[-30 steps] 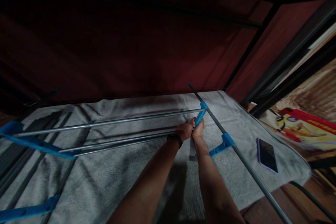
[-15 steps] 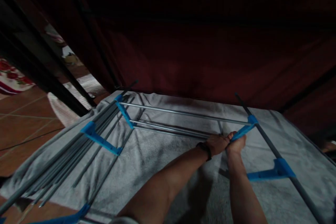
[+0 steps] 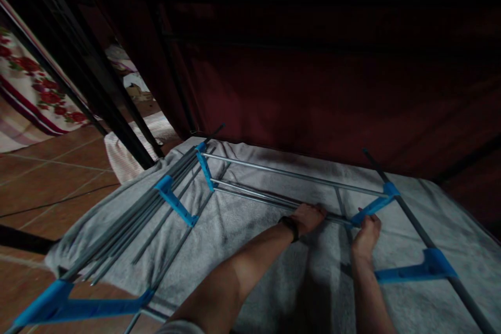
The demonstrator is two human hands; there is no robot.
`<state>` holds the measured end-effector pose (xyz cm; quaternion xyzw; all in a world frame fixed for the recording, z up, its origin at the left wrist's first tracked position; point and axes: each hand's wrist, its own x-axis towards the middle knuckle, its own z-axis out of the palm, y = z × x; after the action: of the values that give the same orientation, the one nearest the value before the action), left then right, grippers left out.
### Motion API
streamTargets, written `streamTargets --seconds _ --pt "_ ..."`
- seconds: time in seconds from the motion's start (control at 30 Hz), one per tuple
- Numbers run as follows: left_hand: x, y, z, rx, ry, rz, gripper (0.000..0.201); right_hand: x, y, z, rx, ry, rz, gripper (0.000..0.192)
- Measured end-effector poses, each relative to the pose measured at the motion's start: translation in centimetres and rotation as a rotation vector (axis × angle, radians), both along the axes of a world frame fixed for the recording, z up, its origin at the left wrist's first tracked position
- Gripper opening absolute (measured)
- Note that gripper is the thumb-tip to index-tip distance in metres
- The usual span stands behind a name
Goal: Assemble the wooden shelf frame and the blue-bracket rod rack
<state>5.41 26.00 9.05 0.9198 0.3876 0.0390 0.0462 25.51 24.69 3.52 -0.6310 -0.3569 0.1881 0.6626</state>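
A part-built rack of grey metal rods and blue plastic connectors lies on a grey towel (image 3: 242, 240). My left hand (image 3: 309, 217), with a dark band at the wrist, rests on a pair of thin metal rods (image 3: 254, 195) that run leftward. My right hand (image 3: 366, 229) grips the lower end of a blue connector (image 3: 373, 206), which joins a long dark side rod (image 3: 415, 224) on the right. A thin cross rod (image 3: 293, 173) spans the two far connectors.
A bundle of loose grey rods (image 3: 129, 222) lies at the towel's left edge with blue connectors (image 3: 176, 203) on it. Another blue connector (image 3: 417, 270) sits on the right rod. Tiled floor (image 3: 47, 177) lies left; a dark red wall (image 3: 313, 83) and black frame bars (image 3: 97, 94) stand behind.
The view has swung left and the phone has left the picture. My hands, close together at the connector a second ago, have moved apart; the left hand now lies on the rods.
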Motion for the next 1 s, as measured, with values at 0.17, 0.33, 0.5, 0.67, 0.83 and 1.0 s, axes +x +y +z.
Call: streamTargets --seconds 0.17,0.33,0.5,0.67,0.83,1.0 --pt "-0.3 0.7 1.4 -0.011 -0.021 -0.064 0.031 -0.2 0.2 0.9 -0.01 -0.125 -0.02 0.038" --pt "-0.5 1.2 2.5 -0.037 0.007 -0.052 0.044 -0.1 0.0 1.8 -0.025 -0.191 0.039 0.041" --pt "-0.6 1.6 2.3 -0.033 -0.012 -0.104 0.053 -0.3 -0.1 2.2 -0.056 -0.243 0.017 0.041" --pt "-0.6 1.9 2.3 -0.044 -0.017 -0.099 0.058 -0.2 0.0 2.0 -0.04 -0.245 0.031 0.04" --pt "-0.6 2.0 2.4 -0.064 -0.014 -0.101 0.055 -0.2 0.2 1.9 -0.04 -0.215 0.026 0.04" --pt "-0.6 1.8 2.5 -0.051 0.01 -0.087 0.058 -0.1 -0.1 1.5 0.018 -0.139 0.084 0.038"
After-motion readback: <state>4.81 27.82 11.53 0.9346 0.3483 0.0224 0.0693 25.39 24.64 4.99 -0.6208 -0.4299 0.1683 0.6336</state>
